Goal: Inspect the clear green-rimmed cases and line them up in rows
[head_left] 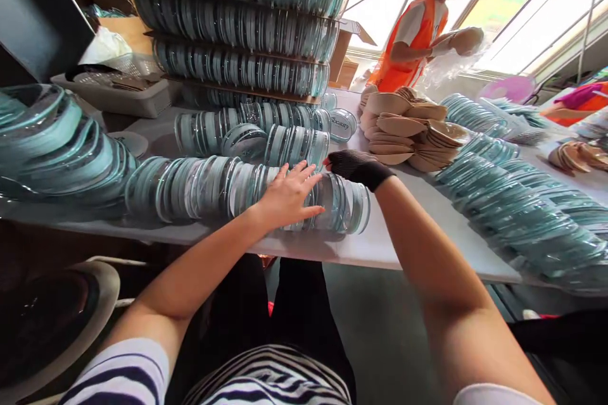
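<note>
A long row of round clear plastic pouches [209, 186] with pale teal rims stands on edge near the front of the table. My bare left hand [293, 195] rests on top of this row with its fingers spread, holding nothing. My right hand [356, 166], in a dark fingerless glove, lies over the back of the row near its right end. Its fingers reach left with the tips close together; its thumb is hidden. Behind the hands is a shorter row of pouches [297, 144], and one pouch with "beauty" lettering [342, 124] lies face up.
Tall tiers of pouches [237, 22] rise at the back. Beige cupped pieces [392, 126] are piled to the right, beside slanting stacks of pouches [527, 209]. More pouches lean at left [61, 145], near a grey bin [128, 98]. A person in an orange vest [413, 44] stands across the table.
</note>
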`<action>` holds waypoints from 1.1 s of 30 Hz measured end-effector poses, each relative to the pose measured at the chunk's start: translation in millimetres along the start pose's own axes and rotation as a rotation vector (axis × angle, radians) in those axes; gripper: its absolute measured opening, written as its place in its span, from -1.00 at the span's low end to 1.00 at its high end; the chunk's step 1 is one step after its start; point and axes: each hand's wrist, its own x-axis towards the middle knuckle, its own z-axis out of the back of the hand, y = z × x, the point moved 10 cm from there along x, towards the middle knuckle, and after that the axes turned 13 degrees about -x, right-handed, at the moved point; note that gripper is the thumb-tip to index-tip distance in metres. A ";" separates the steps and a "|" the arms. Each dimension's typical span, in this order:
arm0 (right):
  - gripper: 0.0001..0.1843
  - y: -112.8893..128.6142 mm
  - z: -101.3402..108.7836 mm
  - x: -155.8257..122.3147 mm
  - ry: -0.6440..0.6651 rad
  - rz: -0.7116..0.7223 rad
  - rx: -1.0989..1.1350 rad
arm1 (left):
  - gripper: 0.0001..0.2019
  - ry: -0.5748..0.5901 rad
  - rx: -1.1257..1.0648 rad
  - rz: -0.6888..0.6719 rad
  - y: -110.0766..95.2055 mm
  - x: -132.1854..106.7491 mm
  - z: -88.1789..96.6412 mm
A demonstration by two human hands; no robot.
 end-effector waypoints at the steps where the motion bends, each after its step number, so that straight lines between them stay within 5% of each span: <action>1: -0.69 7.2 -4.8 14.9 0.080 0.030 -0.039 | -0.35 0.013 -0.009 0.009 0.1 6.7 -6.3; 7: -0.59 28.6 -24.5 56.5 0.265 0.170 -0.002 | -0.45 0.013 -0.023 -0.002 9.3 15.6 -6.1; 19: -0.88 29.7 -44.5 38.8 0.433 0.195 0.141 | -0.50 0.100 -0.123 -0.039 3.6 17.2 -8.2; 27: -0.72 33.5 -20.8 26.2 0.256 0.214 0.159 | -0.50 0.116 -0.109 -0.021 4.0 15.8 -8.9; 33: -0.75 29.8 6.5 -41.6 -0.111 0.152 0.246 | -0.51 0.115 -0.103 -0.004 7.4 15.6 -9.6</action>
